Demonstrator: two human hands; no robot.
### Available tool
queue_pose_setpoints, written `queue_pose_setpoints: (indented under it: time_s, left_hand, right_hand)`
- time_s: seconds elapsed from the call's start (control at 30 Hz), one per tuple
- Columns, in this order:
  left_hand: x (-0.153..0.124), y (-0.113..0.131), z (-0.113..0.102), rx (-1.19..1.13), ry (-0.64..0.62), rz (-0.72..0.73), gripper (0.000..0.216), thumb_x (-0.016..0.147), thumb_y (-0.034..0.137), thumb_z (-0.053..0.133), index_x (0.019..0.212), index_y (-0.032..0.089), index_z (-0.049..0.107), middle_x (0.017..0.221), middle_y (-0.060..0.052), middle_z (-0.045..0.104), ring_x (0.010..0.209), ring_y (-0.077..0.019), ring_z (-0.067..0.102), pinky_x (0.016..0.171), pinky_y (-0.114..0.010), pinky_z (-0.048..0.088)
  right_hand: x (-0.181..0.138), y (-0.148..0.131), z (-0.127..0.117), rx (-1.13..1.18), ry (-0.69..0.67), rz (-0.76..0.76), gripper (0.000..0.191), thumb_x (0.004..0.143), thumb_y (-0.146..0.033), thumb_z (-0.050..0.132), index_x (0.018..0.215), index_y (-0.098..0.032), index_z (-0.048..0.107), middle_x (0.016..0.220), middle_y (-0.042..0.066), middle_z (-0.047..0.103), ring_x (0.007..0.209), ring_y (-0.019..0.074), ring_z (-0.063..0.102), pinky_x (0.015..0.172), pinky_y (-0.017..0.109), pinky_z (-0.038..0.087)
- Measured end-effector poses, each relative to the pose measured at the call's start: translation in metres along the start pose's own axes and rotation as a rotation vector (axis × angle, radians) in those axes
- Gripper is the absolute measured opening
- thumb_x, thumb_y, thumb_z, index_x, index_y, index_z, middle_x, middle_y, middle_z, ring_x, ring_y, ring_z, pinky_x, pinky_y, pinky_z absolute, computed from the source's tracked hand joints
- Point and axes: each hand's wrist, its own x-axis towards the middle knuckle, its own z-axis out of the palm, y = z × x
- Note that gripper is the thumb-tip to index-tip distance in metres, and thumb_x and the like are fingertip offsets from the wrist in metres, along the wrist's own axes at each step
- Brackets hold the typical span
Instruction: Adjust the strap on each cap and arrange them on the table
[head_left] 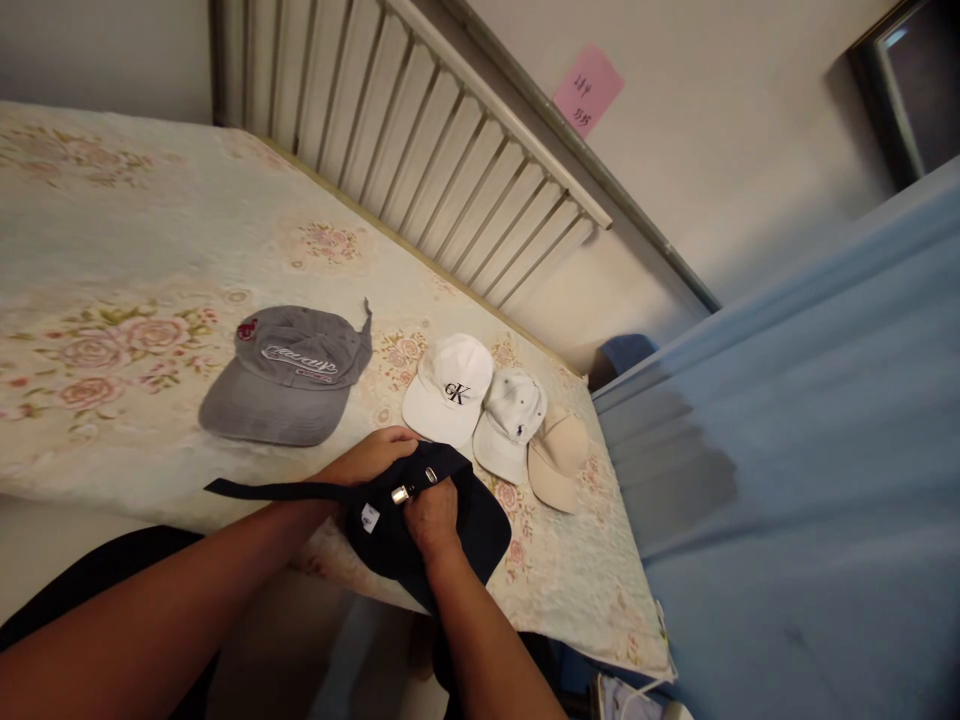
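A black baseball cap (pixel 487 530) is held between my two hands at the near edge of the bed, its brim toward the right and its back strap toward me. My left hand (pixel 379 452) grips the cap's far left side, fingers closed on the fabric. My right hand (pixel 435 520) is closed inside the cap's back opening, beside the metal buckle (pixel 400 495); its fingertips are hidden. The long loose strap end (pixel 277 490) sticks out leftward over my left wrist. A white label (pixel 370 517) shows on the cap.
On the flowered bedspread (pixel 150 250) lie a grey cap (pixel 292 375), a white CK cap (pixel 454 390), another white cap (pixel 511 425) and a beige cap (pixel 559 460). A radiator (pixel 420 140) lines the far side. A blue curtain (pixel 787 450) hangs at right.
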Motion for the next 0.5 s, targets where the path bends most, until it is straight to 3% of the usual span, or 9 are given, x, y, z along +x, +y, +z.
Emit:
queue_pose_setpoints:
  time_s: [0.5]
  left_hand:
    - [0.0020,-0.0031,-0.0011,0.042,0.007,0.007,0.031,0.067,0.040,0.055,0.085,0.017,0.066,0.087,-0.005,0.073,0.092,-0.0251,0.066,0.082,-0.032,0.050]
  right_hand:
    - [0.0000,0.0003,-0.0008,0.005,0.000,-0.001,0.044,0.074,-0.007,0.053,0.116,-0.016,0.063,0.109,0.010,0.068,0.110,0.0235,0.060,0.097,0.033,0.046]
